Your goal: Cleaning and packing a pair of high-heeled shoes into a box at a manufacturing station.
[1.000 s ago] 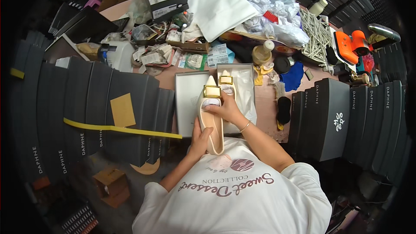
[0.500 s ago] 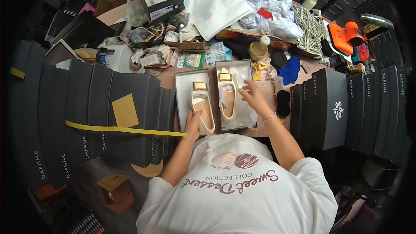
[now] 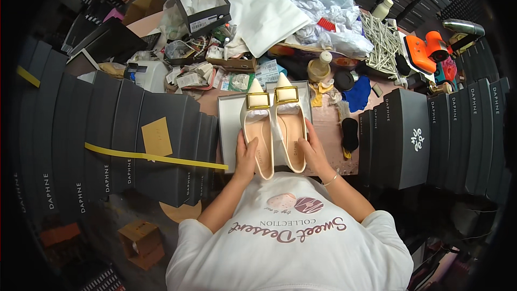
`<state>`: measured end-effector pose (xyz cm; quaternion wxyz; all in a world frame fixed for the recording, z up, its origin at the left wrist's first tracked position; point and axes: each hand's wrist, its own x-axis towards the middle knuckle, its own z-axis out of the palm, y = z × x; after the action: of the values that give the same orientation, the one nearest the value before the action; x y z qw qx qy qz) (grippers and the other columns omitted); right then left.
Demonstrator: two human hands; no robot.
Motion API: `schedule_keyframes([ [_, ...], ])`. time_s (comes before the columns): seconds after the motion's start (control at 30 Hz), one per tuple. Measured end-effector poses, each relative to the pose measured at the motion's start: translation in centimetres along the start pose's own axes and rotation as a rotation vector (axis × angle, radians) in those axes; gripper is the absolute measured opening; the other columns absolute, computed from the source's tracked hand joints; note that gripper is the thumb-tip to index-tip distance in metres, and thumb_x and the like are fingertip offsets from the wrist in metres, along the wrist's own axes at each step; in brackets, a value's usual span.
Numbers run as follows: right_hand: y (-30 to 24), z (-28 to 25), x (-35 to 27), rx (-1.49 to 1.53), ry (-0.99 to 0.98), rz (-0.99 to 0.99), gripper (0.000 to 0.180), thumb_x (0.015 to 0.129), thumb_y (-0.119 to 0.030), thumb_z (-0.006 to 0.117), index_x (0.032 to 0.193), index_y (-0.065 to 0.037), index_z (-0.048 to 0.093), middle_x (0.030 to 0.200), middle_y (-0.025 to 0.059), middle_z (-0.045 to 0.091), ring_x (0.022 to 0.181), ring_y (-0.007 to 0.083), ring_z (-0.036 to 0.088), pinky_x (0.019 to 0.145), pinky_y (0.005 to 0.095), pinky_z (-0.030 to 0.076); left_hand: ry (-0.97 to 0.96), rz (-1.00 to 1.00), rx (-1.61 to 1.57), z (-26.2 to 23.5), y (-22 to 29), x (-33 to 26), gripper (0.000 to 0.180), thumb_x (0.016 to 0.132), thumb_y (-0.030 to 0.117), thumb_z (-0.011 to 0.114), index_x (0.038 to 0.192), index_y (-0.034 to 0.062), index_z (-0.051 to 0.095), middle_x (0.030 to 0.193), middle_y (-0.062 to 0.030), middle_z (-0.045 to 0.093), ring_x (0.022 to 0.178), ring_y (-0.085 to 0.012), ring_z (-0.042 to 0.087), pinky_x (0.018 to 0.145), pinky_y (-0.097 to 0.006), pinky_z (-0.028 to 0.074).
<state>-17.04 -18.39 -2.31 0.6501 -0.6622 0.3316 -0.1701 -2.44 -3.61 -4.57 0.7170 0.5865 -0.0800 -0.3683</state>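
Note:
Two cream pointed flat shoes with square gold-rimmed buckles are held up side by side, toes pointing away from me. My left hand [image 3: 246, 157] grips the left shoe [image 3: 258, 137] along its outer side near the heel. On the other side, my right hand [image 3: 316, 152] is closed round the heel half of the right shoe [image 3: 291, 132]. Clear film or white stuffing shows inside both toes. Beneath and behind the shoes lies an open grey shoebox [image 3: 228, 124], mostly covered by them.
Dark shoeboxes stand in rows at left [image 3: 121, 134] and right [image 3: 401, 134]. A yellow strap [image 3: 156, 157] crosses the left row. Farther back are white sheets [image 3: 266, 13], a bottle of yellowish liquid [image 3: 320, 66], a blue cloth [image 3: 357, 95], a black brush-like object [image 3: 350, 134] and an orange tool [image 3: 421, 54].
My right hand, fingers apart beside the right shoe before, now grips it. Both shoes have come up out of the box and closer together.

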Motion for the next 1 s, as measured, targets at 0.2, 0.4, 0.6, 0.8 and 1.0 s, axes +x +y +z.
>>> schedule_keyframes([
  [0.2, 0.6, -0.7, -2.0, 0.032, -0.012, -0.094, 0.062, 0.092, -0.012, 0.047, 0.146, 0.0, 0.019, 0.126, 0.0206, 0.049, 0.11, 0.0239, 0.051, 0.096, 0.0326, 0.038, 0.002, 0.043, -0.047, 4.3, 1.3, -2.7, 0.048, 0.094, 0.013, 0.048, 0.137, 0.0015, 0.032, 0.125, -0.011, 0.048, 0.111, -0.0156, 0.048, 0.094, -0.029, 0.04],
  [0.4, -0.1, -2.8, -2.6, 0.02, -0.107, -0.123, 0.062, 0.092, -0.012, 0.047, 0.145, 0.0, 0.019, 0.134, 0.0232, 0.044, 0.117, 0.0277, 0.05, 0.1, 0.035, 0.036, 0.02, 0.076, -0.026, 5.1, 1.9, -4.2, 0.05, 0.093, 0.011, 0.049, 0.138, -0.0002, 0.031, 0.124, -0.0105, 0.049, 0.109, -0.0147, 0.049, 0.093, -0.027, 0.04],
  [0.6, -2.0, -6.8, -0.3, -0.241, -0.057, -0.021, 0.057, 0.09, -0.012, 0.048, 0.143, -0.001, 0.029, 0.11, 0.014, 0.06, 0.1, 0.0177, 0.058, 0.085, 0.028, 0.044, 0.164, 0.269, 0.082, 1.4, 4.6, -2.8, 0.045, 0.092, 0.009, 0.047, 0.135, -0.0018, 0.037, 0.117, -0.0098, 0.055, 0.101, -0.014, 0.054, 0.089, -0.027, 0.043],
  [0.8, -2.5, -8.3, -1.2, 0.744, -0.306, 0.253, 0.051, 0.088, -0.015, 0.054, 0.135, 0.001, 0.041, 0.112, 0.0148, 0.06, 0.089, 0.0177, 0.065, 0.073, 0.0294, 0.055, -0.131, -0.219, -0.267, 0.2, 6.4, -2.2, 0.041, 0.092, 0.031, 0.046, 0.118, -0.0015, 0.051, 0.087, -0.0118, 0.061, 0.075, -0.0201, 0.061, 0.065, -0.033, 0.052],
  [1.0, 1.4, -2.9, -1.5, 1.145, -0.629, 0.485, 0.04, 0.091, -0.023, 0.057, 0.118, 0.005, 0.049, 0.089, 0.0165, 0.064, 0.079, 0.0257, 0.067, 0.068, 0.0328, 0.058, -1.173, -0.518, -0.897, 3.0, 0.2, 1.4, 0.056, 0.094, 0.048, 0.041, 0.11, -0.0034, 0.057, 0.064, -0.0101, 0.056, 0.059, -0.0197, 0.052, 0.055, -0.032, 0.041],
])
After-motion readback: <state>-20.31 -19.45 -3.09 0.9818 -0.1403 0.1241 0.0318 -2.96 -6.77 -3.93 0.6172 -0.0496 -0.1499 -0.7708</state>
